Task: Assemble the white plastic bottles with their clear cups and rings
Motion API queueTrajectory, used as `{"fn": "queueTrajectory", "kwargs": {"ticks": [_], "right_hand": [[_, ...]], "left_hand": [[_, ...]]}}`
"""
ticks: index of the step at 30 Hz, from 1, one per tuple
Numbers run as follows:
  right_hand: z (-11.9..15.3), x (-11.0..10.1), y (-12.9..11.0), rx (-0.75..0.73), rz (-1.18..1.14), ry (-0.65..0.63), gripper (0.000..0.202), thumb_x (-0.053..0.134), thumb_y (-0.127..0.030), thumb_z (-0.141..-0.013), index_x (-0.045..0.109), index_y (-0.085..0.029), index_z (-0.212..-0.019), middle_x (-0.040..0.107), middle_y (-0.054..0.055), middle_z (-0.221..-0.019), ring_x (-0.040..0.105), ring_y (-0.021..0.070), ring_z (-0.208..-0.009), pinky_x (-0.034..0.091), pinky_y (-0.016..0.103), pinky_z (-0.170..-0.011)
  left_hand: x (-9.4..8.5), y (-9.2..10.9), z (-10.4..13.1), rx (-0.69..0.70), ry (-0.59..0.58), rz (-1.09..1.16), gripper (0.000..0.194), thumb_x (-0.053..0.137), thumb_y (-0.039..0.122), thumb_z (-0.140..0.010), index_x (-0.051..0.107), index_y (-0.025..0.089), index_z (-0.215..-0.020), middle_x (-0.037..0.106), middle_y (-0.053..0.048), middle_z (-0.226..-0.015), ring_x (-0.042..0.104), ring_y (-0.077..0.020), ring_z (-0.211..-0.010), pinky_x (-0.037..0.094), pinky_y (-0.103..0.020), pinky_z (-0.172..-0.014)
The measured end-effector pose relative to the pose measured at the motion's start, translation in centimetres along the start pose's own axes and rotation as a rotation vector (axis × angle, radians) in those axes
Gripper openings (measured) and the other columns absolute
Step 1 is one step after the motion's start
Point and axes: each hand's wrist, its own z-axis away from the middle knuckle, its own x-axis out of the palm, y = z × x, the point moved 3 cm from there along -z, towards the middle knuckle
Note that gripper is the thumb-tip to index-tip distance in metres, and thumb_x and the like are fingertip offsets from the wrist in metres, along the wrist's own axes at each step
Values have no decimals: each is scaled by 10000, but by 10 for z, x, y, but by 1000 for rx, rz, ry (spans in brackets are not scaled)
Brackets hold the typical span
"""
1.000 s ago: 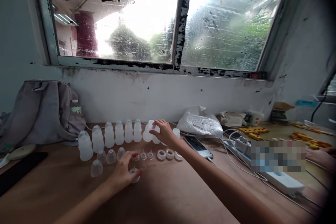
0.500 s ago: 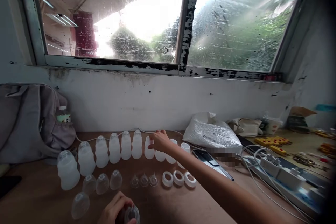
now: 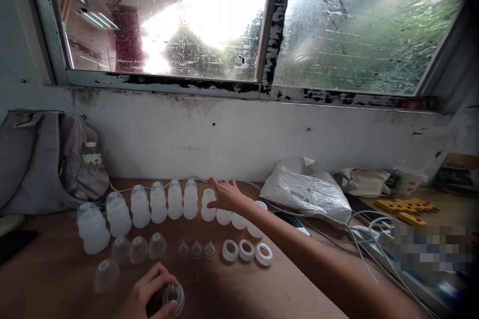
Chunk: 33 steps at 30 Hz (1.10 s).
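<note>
On the brown tabletop (image 3: 292,289), the left hand (image 3: 151,291), at the near centre, pinches a translucent round plastic collar with a clear teat in it (image 3: 175,300) between thumb and fingers. The right hand (image 3: 224,195) reaches to the far side, thumb and fingers set wide at the frosted white, open-topped plastic bottle (image 3: 208,208); whether they touch it I cannot tell. Right of that bottle stand three more frosted open bottles (image 3: 256,228), partly behind the hand and forearm; to its left curves a row of six frosted bottles with clear domed caps (image 3: 140,209). Nearer lie four clear plastic domes (image 3: 138,250) at left, three clear pointed teats (image 3: 196,250) in the middle and three white plastic rings (image 3: 246,251) to the right. A clear drink bottle with a green label (image 3: 92,154) sits in the side pocket of the grey fabric backpack (image 3: 33,159) at far left; its lettering is too small to read. At far right, the crinkled silvery-white plastic package (image 3: 307,189) bears dark printing, likewise illegible.
</note>
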Motion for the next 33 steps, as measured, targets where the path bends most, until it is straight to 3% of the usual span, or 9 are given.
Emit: {"fn": "queueTrajectory", "kwargs": {"ticks": [3,6,8,11,14,17,21,26,33], "right_hand": [[15,-19,-15,-69,-67,120,583,624,-390,-662,369,-199,-1151,554,121,-1005,439,284,-984,254,415,-825],[50,-25,-45,-205,-256,175,399,529,-358,-753,422,-206,-1105,530,94,-1034,451,234,-963,302,351,-810],[83,-14,-68,-267,-353,80,383,507,-382,-762,435,-213,-1098,539,80,-999,491,208,-887,351,314,-747],[128,14,-98,-274,-407,7,523,559,-434,-703,398,-206,-1145,530,83,-1030,491,227,-904,363,329,-760],[154,40,-114,-172,-465,24,327,517,-347,-745,462,-194,-1029,559,64,-945,506,203,-860,376,308,-749],[161,51,-122,-108,-546,69,335,534,-285,-727,454,-206,-1042,554,52,-982,498,189,-896,367,292,-788],[159,48,-128,-38,-597,74,333,578,-263,-668,484,-207,-983,571,36,-939,506,179,-875,366,284,-784],[156,47,-130,-29,-624,63,349,601,-253,-630,498,-201,-959,584,24,-913,514,163,-851,363,276,-785],[161,55,-125,-32,-608,73,337,622,-285,-609,513,-186,-913,583,31,-875,511,170,-818,372,280,-758]], "left_hand": [[-3,2,0,-1,27,24,244,469,421,-750,578,220,-838,553,-20,-769,497,-112,-598,419,-200,-575],[-3,2,-1,-18,54,70,242,458,405,-765,569,207,-851,577,-29,-795,523,-126,-646,436,-213,-594],[-2,3,-2,-33,31,119,237,465,392,-766,561,203,-874,590,-36,-842,544,-132,-687,452,-219,-623],[2,8,-3,-39,-58,193,222,476,359,-765,548,196,-898,603,-44,-881,565,-140,-742,466,-226,-673],[6,14,-2,-13,-142,215,174,478,310,-765,552,185,-862,615,-37,-834,572,-143,-742,465,-227,-687],[4,14,0,24,-211,210,135,477,274,-763,555,184,-828,621,-26,-803,574,-142,-733,461,-218,-677],[0,4,1,117,-274,185,140,457,277,-782,552,199,-849,623,-24,-825,575,-143,-757,457,-209,-683],[1,-5,3,212,-252,176,153,428,275,-802,546,210,-876,622,-36,-831,582,-149,-760,466,-209,-678],[2,4,6,334,-218,90,164,410,188,-804,553,226,-874,617,-22,-785,581,-128,-711,460,-192,-660]]}}
